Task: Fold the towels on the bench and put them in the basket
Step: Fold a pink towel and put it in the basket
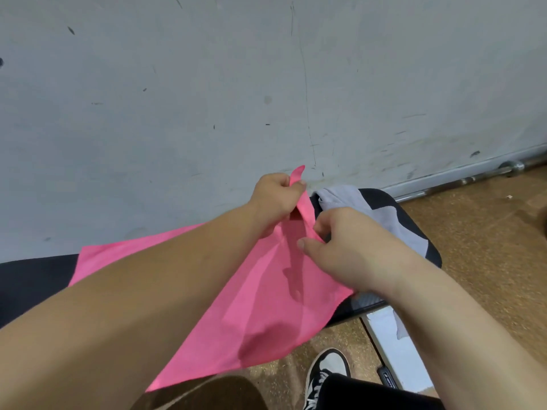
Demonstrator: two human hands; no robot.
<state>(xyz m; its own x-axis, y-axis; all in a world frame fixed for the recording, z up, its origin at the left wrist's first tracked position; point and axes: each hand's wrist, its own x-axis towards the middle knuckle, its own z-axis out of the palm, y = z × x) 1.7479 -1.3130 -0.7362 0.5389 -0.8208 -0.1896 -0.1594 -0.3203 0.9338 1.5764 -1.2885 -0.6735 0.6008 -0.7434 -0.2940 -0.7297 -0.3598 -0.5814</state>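
On the bench (32, 285) at 12 o'clock, my L hand (276, 199) and R hand (352, 253) pinch the pink towel (260, 306) by its far corner, 1st fold starting I reckon; next pull twd 6 o'clock.

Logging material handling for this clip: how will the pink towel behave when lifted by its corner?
Likely floppy: the pink towel creases and drapes below the left hand gripping its corner. Probably light: thin cloth, raised by a pinch.
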